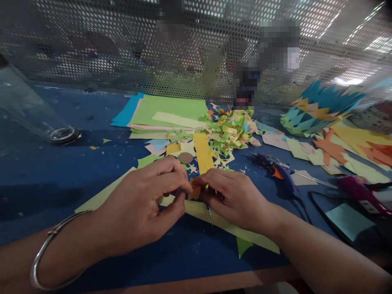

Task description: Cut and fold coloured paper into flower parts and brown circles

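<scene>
Hands together pinch a small orange paper piece over a pale strip on the blue bench, near heaped scraps.

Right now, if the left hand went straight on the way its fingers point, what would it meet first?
Probably the small orange paper, then the right hand just beyond it. The left hand may be touching the paper; depth is unclear there.

Matt paper piece, paper shreds; shiny metal bangle
</scene>
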Tool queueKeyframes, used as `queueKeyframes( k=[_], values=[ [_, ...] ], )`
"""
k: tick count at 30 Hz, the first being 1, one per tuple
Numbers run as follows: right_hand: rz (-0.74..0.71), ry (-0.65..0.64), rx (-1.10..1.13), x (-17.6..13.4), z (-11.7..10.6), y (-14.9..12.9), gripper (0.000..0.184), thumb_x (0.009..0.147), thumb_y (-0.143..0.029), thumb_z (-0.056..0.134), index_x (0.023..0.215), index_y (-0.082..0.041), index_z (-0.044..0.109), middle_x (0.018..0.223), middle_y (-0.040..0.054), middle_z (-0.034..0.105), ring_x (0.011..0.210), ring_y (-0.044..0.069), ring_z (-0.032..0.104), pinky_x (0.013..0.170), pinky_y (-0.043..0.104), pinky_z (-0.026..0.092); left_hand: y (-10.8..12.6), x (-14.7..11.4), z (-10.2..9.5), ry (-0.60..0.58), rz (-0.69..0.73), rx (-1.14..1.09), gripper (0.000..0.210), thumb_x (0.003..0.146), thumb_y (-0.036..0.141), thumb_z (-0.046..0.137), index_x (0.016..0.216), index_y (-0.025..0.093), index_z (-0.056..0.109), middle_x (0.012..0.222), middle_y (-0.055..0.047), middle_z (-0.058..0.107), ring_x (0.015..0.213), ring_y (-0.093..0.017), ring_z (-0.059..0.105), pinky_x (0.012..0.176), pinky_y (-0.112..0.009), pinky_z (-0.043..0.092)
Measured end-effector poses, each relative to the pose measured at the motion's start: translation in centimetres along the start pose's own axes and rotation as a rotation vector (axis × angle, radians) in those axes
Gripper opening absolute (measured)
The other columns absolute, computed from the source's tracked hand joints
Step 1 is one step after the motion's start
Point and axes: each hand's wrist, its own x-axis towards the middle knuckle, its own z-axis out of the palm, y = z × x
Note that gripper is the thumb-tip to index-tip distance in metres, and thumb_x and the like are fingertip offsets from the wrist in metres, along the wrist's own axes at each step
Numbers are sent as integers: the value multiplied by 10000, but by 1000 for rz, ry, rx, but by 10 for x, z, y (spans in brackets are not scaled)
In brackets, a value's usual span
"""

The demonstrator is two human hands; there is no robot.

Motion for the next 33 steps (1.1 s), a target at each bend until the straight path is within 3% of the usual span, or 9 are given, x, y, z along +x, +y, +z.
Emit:
queueKeyframes(
  k=[12, 20, 26, 33],
  values=[
    [7, -30, 32, 0, 0, 2, 131, 904, -109, 548, 1001, -146, 629, 922, 41, 674, 828, 139, 612, 730, 256, 444, -4, 2, 1, -135, -92, 10, 67, 880, 198, 591, 945, 206, 606, 966, -16, 613, 852, -136, 597, 731, -253, 469],
    [6, -39, 19, 0, -3, 1, 120, 910, -121, 541, 993, -167, 614, 912, 46, 676, 823, 151, 619, 720, 264, 451, -11, 1, 4, -157, -143, 8, 82, 889, 263, 611, 966, 234, 613, 921, 30, 660, 834, -118, 634, 766, -248, 449],
    [-10, -28, -10, 0, -2, 0, 109, 911, -128, 545, 994, -148, 613, 898, 52, 675, 793, 151, 613, 696, 263, 451, -8, 4, 2, -140, -140, 72, 93, 877, 191, 550, 895, 209, 639, 869, 13, 672, 815, -135, 637, 731, -256, 444],
    [4, -33, -32, -1, 2, 2, 95, 897, -128, 541, 950, -141, 619, 871, 56, 669, 784, 160, 619, 684, 272, 447, -10, 3, 14, -97, -160, 107, 115, 811, 158, 570, 891, 202, 640, 844, 19, 694, 754, -140, 639, 687, -257, 440]
  ],
)
